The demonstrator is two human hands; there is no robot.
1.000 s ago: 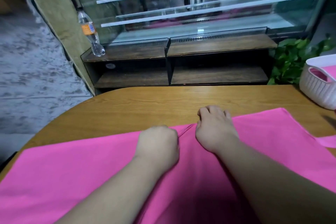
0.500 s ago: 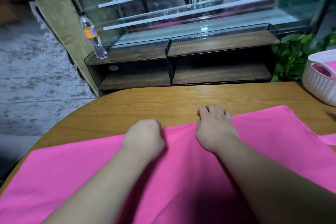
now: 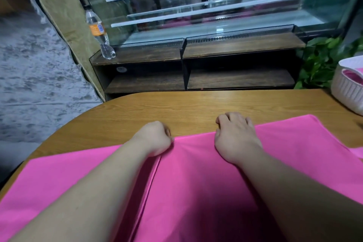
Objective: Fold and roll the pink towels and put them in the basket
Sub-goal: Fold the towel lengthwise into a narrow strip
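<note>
The left grip point(image 3: 155, 139) is balled into a fist, fingers curled under and pinching the far edge of the pink towel point(image 3: 294, 153), with a raised crease in the cloth running from under the fist back toward the person. The right grip point(image 3: 235, 137) lies palm down on the same edge, a little to the right and apart from the left, its fingers point(image 3: 233, 118) bent over the hem so their tips reach the bare wood beyond it

The desk point(image 3: 196, 108) is light wood with a rounded left side. The towel is spread flat across its near half, reaching from the left side almost to the right and passing out of view below, under both forearms. Behind the desk stands a glass display case point(image 3: 216, 6), and in front of it a low dark wooden shelf unit point(image 3: 235, 45). A green leafy plant point(image 3: 318, 59) shows at the right end of the shelf. The white ribbed basket point(image 3: 345, 92) sits on the far right corner of the desk, well apart from the grips, with pink cloth inside. A clear plastic bottle point(image 3: 98, 33) with an orange label stands on the shelf's left end
</note>
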